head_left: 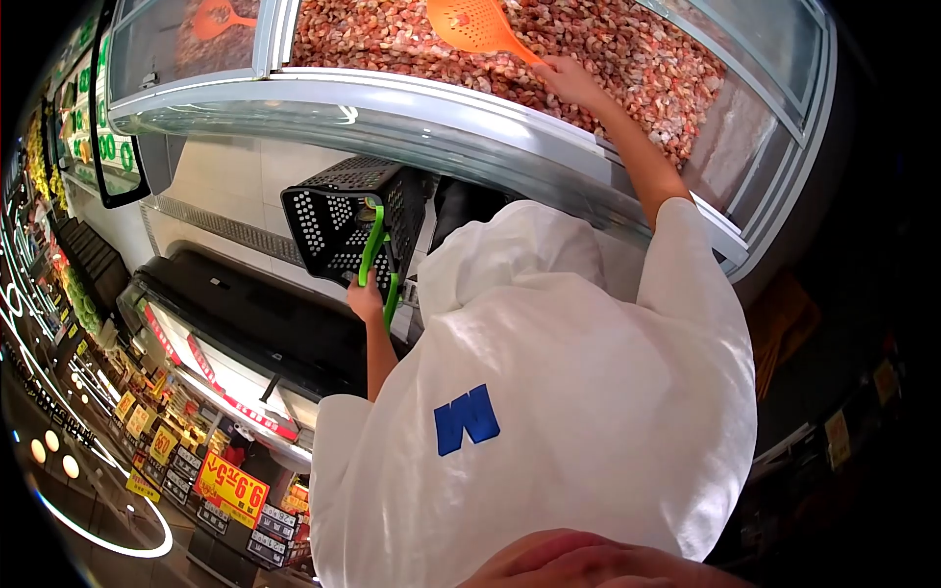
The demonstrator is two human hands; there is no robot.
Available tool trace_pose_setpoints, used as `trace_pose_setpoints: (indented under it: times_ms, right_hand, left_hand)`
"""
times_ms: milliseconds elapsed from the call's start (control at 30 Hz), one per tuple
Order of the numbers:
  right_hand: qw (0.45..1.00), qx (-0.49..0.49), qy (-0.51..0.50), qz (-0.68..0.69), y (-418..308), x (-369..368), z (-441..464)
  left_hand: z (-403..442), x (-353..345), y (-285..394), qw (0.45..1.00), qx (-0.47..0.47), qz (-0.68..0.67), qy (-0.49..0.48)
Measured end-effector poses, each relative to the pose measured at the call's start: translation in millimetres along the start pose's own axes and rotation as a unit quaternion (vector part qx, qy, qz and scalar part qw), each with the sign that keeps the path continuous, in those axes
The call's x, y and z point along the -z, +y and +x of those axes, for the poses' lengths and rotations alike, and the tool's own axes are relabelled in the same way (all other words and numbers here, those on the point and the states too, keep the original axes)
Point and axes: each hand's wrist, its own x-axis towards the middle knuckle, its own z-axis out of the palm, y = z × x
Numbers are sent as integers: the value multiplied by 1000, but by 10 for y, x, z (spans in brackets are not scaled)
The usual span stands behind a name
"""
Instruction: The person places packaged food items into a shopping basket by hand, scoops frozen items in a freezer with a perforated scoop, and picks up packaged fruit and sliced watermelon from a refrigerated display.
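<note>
My right hand [570, 82] is closed round the handle of an orange slotted scoop [472, 24]. The scoop's bowl is over a bed of small reddish-pink pieces that look like shelled shrimp [392, 44], in an open chest freezer [431, 90]. Lower down on the left, my left hand [366, 298] grips the green handle [371, 245] of a black shopping basket [338, 211]. The basket hangs tilted, its perforated side and part of its inside showing. Whether anything lies deep in it is hard to tell.
Sliding glass lids [774, 49] frame the freezer. Behind its left glass lies another orange scoop [218, 18]. A dark-bodied display case [245, 314] stands left of me, with a yellow price sign [232, 488] and shelves beyond. A floor drain grate [225, 227] runs across the tiles.
</note>
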Motion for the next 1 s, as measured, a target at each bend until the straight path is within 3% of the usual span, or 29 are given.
trace_pose_setpoints:
  times_ms: [233,333,433,500,600,1000]
  right_hand:
    - [997,-17,0,-81,-71,1,164]
    - [984,16,21,-179,-232,68,123]
    - [979,-28,-7,-202,-432,75,84]
    - [952,24,-11,-305,-462,44,128]
    - [932,25,-13,-361,-541,-1,149]
    - [880,69,-51,-467,-638,-33,219]
  left_hand:
    - [-14,6,45,999,8,31,5]
    - [-27,24,68,999,9,38,6]
    - [-41,52,130,999,23,35,-5]
    - [-48,53,147,999,31,36,-9]
    - [-55,64,160,999,13,32,0]
    - [-82,70,190,999,18,31,-1]
